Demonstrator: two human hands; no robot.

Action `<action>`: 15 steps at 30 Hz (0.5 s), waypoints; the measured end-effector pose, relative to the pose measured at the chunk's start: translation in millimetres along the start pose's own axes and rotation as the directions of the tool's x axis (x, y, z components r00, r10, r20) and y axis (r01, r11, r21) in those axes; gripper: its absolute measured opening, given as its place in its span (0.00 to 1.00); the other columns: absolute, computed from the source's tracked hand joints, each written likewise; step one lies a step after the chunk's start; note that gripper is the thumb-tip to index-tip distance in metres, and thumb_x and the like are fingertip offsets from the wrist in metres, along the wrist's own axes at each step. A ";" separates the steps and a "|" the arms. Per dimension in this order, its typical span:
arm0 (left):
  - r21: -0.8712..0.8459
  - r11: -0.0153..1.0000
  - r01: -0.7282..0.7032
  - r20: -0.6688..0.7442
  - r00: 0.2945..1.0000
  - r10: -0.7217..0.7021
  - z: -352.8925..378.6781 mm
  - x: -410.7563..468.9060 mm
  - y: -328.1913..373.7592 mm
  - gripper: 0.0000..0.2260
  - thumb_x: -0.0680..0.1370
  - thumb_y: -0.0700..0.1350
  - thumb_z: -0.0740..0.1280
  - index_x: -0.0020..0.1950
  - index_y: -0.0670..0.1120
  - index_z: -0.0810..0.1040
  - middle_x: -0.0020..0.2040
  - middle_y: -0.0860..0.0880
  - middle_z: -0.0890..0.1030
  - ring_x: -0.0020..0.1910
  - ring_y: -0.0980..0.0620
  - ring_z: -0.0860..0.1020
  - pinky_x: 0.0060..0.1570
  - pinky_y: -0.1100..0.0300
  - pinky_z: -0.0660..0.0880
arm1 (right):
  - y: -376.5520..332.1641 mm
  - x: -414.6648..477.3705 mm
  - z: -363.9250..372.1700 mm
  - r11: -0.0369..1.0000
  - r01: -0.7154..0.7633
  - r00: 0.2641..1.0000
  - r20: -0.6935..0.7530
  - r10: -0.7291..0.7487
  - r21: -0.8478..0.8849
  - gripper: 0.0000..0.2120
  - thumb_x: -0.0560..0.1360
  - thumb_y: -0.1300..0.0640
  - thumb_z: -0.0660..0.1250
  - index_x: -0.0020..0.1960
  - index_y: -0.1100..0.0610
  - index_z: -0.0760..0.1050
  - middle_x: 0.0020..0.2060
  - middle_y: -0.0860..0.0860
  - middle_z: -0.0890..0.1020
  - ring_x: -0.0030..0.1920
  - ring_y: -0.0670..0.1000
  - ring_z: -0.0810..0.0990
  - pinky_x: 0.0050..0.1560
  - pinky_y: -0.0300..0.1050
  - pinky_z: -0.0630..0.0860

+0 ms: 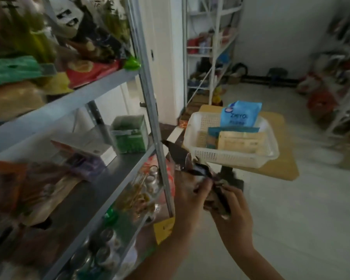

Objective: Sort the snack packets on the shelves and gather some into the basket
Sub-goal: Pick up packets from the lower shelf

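Note:
Both hands hold dark snack packets (182,158) just in front of the shelf post, below the basket's near edge. My left hand (190,193) grips them from the left and my right hand (232,211) grips them from the right. The white mesh basket (226,156) stands on a small wooden table (279,164) and holds a light blue packet (240,116), a teal packet (212,134) and a beige packet (242,142). The view is blurred, so how many dark packets there are is unclear.
A grey metal shelf rack (150,93) at the left holds mixed snack packets, a green box (129,136), a white box and cans lower down. A yellow tag (163,229) hangs on it. White racks stand at the back and right over bare floor.

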State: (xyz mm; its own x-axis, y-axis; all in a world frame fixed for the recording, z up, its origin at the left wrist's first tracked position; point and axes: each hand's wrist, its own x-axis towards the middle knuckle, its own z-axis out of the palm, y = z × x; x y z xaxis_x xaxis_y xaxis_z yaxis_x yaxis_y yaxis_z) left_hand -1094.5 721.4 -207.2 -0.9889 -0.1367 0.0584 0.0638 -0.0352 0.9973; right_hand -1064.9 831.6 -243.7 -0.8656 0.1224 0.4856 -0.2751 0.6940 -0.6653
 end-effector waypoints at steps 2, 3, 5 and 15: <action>0.009 1.000 -0.015 -0.007 1.000 0.016 11.1 28.2 -1.8 0.20 0.70 0.51 0.75 0.59 0.46 0.78 0.52 0.50 0.84 0.52 0.50 0.82 0.53 0.54 0.78 | 25.2 14.6 -3.5 0.994 0.029 0.994 0.103 -0.039 0.102 0.33 0.62 0.59 0.80 0.63 0.51 0.70 0.61 0.47 0.71 0.57 0.45 0.75 0.56 0.31 0.73; 0.035 0.999 -0.023 0.010 1.000 0.022 15.4 41.2 -2.3 0.22 0.68 0.53 0.74 0.59 0.44 0.78 0.52 0.48 0.84 0.53 0.48 0.82 0.53 0.53 0.78 | 37.6 20.1 -4.2 0.980 -0.003 0.986 0.162 -0.030 0.197 0.32 0.65 0.54 0.78 0.65 0.49 0.69 0.63 0.44 0.68 0.60 0.44 0.75 0.59 0.35 0.74; 0.090 0.995 -0.044 0.075 0.996 0.037 23.8 68.8 -5.1 0.15 0.70 0.46 0.74 0.55 0.43 0.80 0.48 0.48 0.85 0.50 0.48 0.83 0.51 0.56 0.79 | 57.3 33.4 -6.2 0.937 -0.118 0.956 0.294 0.017 0.328 0.31 0.67 0.44 0.73 0.68 0.44 0.68 0.66 0.40 0.66 0.63 0.45 0.74 0.61 0.44 0.75; 0.333 0.939 -0.086 0.710 0.678 -0.190 69.9 256.0 -26.7 0.09 0.72 0.37 0.71 0.52 0.46 0.82 0.47 0.55 0.84 0.53 0.59 0.80 0.57 0.61 0.73 | 132.0 232.8 -11.7 0.778 -0.423 0.825 0.552 0.119 0.465 0.38 0.62 0.64 0.77 0.69 0.50 0.68 0.62 0.47 0.78 0.63 0.46 0.75 0.57 0.39 0.75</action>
State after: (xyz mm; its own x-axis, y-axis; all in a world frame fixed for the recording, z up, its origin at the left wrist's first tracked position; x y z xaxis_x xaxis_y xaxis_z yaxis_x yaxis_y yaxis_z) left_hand -1358.7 756.6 -215.8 -0.7781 0.6167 -0.1192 0.0998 0.3087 0.9459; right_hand -1297.9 959.9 -211.8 -0.9781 -0.2081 0.0085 -0.0423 0.1582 -0.9865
